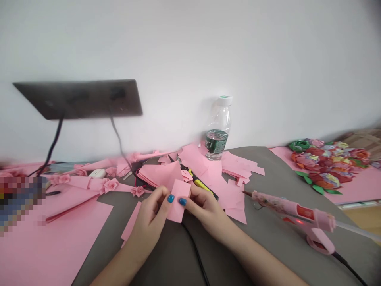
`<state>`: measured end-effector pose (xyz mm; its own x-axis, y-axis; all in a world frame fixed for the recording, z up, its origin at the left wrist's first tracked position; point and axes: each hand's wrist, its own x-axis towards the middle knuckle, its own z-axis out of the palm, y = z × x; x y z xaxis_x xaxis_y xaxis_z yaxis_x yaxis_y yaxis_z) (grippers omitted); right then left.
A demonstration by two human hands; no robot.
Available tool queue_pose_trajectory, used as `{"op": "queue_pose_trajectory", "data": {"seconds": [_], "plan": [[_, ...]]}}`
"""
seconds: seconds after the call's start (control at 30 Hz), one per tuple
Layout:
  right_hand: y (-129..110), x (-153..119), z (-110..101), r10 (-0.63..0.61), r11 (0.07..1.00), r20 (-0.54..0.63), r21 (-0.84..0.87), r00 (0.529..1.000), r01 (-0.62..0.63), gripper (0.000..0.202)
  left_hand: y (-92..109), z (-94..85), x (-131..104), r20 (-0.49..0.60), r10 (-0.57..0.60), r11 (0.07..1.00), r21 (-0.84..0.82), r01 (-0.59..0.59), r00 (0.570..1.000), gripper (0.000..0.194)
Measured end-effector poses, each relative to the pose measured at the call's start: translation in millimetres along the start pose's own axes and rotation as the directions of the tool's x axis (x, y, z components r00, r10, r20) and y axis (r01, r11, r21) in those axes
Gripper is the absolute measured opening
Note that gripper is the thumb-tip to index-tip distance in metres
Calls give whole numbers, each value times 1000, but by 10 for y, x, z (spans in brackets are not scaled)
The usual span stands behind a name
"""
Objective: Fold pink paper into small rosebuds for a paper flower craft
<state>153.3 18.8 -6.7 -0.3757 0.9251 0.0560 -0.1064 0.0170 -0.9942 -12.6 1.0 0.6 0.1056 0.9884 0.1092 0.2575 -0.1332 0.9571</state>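
Note:
Between my two hands is a small rectangle of pink paper, held upright above the grey table. My left hand pinches its left edge, thumb in front and fingers curled behind. On the other edge, my right hand grips it in the same way. Just behind the hands lie more pink paper sheets and a yellow-and-black cutter or pliers-like tool, partly covered by paper. Folded pink paper roses lie to the left of my hands.
A pink glue gun with a lit red light rests at right, its cord trailing off. A water bottle stands by the wall. Colourful paper flowers lie far right. A black cable crosses the table below my hands.

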Motion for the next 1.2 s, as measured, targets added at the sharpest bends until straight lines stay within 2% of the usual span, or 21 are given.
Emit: {"op": "queue_pose_trajectory", "data": {"seconds": [0.07,0.1,0.23,0.37,0.43,0.53,0.6,0.7,0.8,1.0,1.2], "plan": [[27,5,-8,-17,999,-83,-38,996,14,39,-2,9,-2,-12,8,999,-32,-8,1000,15],[40,7,-11,-27,998,-121,-60,992,20,39,-1,12,-3,-9,10,999,-39,-10,1000,14],[62,5,-9,-54,994,-191,-105,980,34,38,7,11,-6,86,43,998,49,-47,995,24],[30,-2,9,-71,997,-120,-39,990,66,40,11,12,-11,128,110,980,149,-129,986,34],[13,-3,10,-74,997,-59,12,995,75,42,13,15,-13,140,100,981,153,-122,985,33],[5,1,-8,-90,996,-86,1,992,90,50,22,10,-5,128,46,995,84,-57,991,23],[8,7,-21,-114,993,-140,-36,984,110,51,30,-1,14,60,14,1000,23,-15,998,24],[15,15,-28,-136,990,-189,-56,973,127,42,38,-17,48,-26,-38,995,-96,36,999,25],[18,14,-20,-151,988,-212,-57,966,142,34,51,-16,64,2,-70,986,-151,69,998,23],[17,-2,-13,-109,994,-70,-7,992,109,25,55,-8,54,11,-116,978,-172,116,993,23],[55,18,-45,-35,970,-111,236,993,60,27,-42,-36,11,47,-64,961,-266,74,997,21]]}}
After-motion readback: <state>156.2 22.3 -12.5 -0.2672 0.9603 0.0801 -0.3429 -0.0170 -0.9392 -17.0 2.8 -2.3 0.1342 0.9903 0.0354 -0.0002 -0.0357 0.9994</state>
